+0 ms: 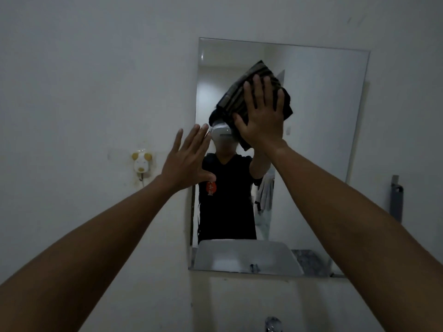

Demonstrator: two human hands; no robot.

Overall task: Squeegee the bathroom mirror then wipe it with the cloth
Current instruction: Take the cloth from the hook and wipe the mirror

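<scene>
The fingers [260, 88] of the right hand [262, 118] are straight and spread, pressing a dark striped cloth [242, 92] flat against the glass of the mirror [323, 111]; nothing is curled round the fabric, it is simply held there by the open palm. The cloth sits in the upper middle of the mirror, nearer its top edge than its bottom edge, with folds showing above and to either side of the hand. The fingers of the left hand [185, 155] are also straight and fanned out, holding nothing; this hand is raised at the mirror's left edge, about level with its middle, and whether it touches the glass or the wall [96, 80] cannot be told. Outward from there, a grey upright tool [396, 200], which may be the squeegee, stands against the wall just beyond the mirror's right edge, in neither hand. A small animal-shaped holder [142, 161] is stuck to the wall to the left, and a tap [272, 323] shows below the bottom edge. Judging from this, the squeegee step looks finished and set aside, and the cloth wipe is under way near the top; the lower half and the side edges of the mirror probably remain to be wiped.
</scene>
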